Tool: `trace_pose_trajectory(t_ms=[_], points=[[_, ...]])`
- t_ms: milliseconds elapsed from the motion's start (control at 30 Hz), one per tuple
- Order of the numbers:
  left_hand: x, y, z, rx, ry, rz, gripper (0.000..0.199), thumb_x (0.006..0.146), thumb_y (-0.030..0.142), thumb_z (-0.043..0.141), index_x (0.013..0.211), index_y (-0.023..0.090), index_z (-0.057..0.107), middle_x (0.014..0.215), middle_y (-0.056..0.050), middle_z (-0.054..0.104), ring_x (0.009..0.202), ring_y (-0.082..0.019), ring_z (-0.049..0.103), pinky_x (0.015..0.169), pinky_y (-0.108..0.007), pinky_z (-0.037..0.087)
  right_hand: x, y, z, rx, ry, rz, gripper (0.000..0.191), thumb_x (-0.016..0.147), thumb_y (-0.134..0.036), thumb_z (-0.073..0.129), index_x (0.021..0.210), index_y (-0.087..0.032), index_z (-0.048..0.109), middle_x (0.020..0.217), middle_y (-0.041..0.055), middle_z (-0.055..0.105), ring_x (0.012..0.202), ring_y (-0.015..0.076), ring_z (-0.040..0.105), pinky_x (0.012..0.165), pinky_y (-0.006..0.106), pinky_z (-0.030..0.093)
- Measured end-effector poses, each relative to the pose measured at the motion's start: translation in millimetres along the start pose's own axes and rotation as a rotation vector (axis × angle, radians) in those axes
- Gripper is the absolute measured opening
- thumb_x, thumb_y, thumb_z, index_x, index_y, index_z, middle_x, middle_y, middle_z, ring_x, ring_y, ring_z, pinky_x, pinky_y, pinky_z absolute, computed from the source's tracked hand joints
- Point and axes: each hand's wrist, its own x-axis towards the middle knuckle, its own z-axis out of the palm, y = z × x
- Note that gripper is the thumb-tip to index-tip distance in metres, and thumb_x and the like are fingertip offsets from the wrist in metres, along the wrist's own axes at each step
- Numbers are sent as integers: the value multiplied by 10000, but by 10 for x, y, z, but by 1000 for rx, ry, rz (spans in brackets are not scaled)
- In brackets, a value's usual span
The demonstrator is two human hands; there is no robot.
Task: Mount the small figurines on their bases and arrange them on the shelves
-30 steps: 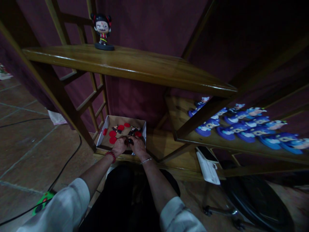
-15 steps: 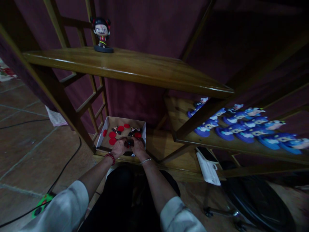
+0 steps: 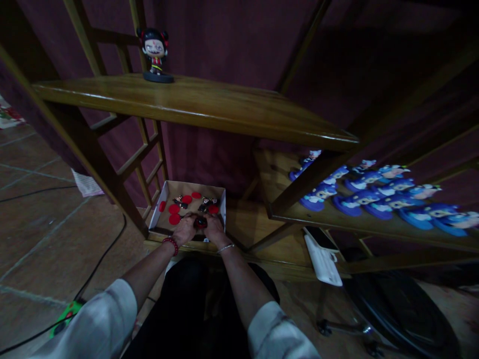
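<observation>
Over the front of a shallow cardboard box (image 3: 157, 215), my left hand (image 3: 185, 228) and my right hand (image 3: 214, 228) are close together. Between them they grip a small figurine (image 3: 200, 222) by its sides; its dark, shiny head and some red show, while the rest is hidden by my fingers. Inside the box lie several red round bases (image 3: 174, 219) and black figurine parts (image 3: 207, 203) with light and gold details. A red bead bracelet is on my left wrist, and a thin silvery one on my right.
Above the box, a wooden shelf (image 3: 202, 107) carries a black-haired figurine (image 3: 155, 52) on a dark base. Several blue-based figurines (image 3: 389, 197) line the right shelf. A phone (image 3: 321, 238) lies on a white object (image 3: 324, 264) at lower right, near a black stool (image 3: 400, 314).
The figurine between my hands has turned slightly, and more red shows on it now. Both hands stay in nearly the same place. The view has shifted a little.
</observation>
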Motion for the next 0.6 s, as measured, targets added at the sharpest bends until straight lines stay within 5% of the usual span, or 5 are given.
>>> trace_pose_trajectory(t_ms=[300, 600], points=[[-6, 44, -103, -180, 33, -53, 399, 665, 57, 535, 1052, 144, 579, 1059, -96, 592, 974, -195, 564, 863, -293, 428, -36, -35, -102, 66, 23, 21, 421, 670, -74, 568, 1082, -157, 562, 1047, 99, 611, 1004, 196, 552, 881, 277, 405], [-58, 117, -187, -642, -15, -60, 280, 628, 55, 528, 884, 132, 608, 777, -46, 655, 831, -187, 604, 736, -292, 474, -91, 13, -101, 395, 91, -5, 350, 637, -61, 591, 961, -193, 591, 960, 42, 652, 841, 171, 617, 780, 278, 469]])
